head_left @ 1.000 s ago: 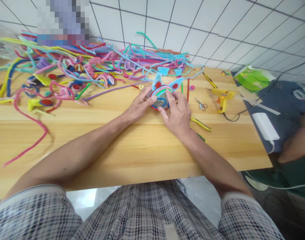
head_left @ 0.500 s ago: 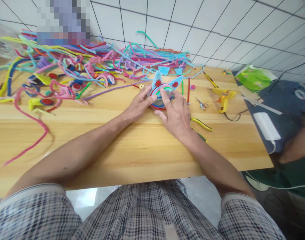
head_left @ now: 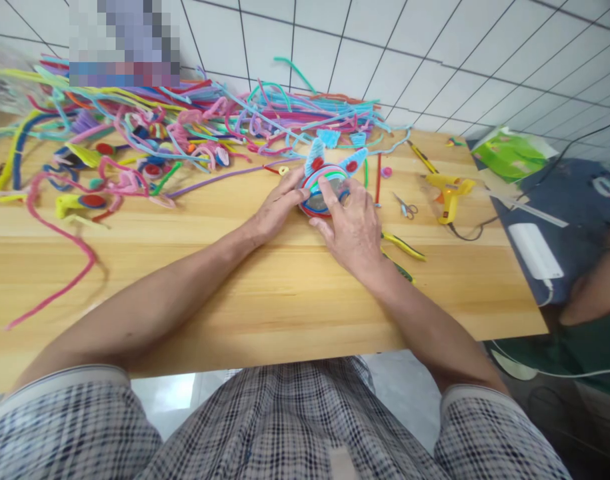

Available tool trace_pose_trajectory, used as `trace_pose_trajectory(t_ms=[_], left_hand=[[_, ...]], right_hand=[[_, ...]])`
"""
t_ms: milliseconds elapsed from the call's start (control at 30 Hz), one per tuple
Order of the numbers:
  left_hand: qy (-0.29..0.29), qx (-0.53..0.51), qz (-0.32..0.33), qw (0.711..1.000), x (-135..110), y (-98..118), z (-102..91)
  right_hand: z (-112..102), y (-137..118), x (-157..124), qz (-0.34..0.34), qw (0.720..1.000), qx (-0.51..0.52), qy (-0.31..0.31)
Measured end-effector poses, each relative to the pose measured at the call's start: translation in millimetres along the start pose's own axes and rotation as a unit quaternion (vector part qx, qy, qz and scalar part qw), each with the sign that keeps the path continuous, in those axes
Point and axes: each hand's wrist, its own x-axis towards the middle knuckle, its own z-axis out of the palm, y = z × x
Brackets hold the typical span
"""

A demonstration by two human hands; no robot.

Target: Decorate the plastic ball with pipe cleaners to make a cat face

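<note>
A round pipe-cleaner craft point(head_left: 325, 175) with coiled pink, green, blue and red rings rests on the wooden table between my hands. Two light blue pointed ears with red ovals stick up from its far edge. Its middle looks grey and glossy. My left hand point(head_left: 281, 205) is closed on its left rim, thumb on the near side. My right hand point(head_left: 353, 223) grips its right side, with the index finger laid across the coloured rings and the thumb low at the near edge. My fingers hide part of the rim.
A heap of pipe cleaners point(head_left: 185, 123) lines the wall. Pliers point(head_left: 405, 247), small scissors point(head_left: 406, 207), a yellow hot glue gun point(head_left: 449, 193) and a cutter knife point(head_left: 421, 157) lie to the right. Beyond the table edge are a white power strip point(head_left: 535, 250) and another person's arm point(head_left: 595, 280).
My left thumb has drawn back slightly to the left on the rim. My right index finger has shifted a little over the rings; the craft stays in place.
</note>
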Motion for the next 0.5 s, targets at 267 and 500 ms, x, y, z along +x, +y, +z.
trace_pose_trajectory(t_ms=[267, 500], left_hand=[[-0.007, -0.004, -0.020, 1.000, -3.3, 6.1, -2.8], [0.003, -0.045, -0.031, 0.999, -4.2, 14.5, 6.4]], right_hand=[[3.3, -0.1, 1.0, -0.002, 1.000, 0.006, 0.000], [2.3, -2.1, 1.2, -0.008, 1.000, 0.006, 0.000]])
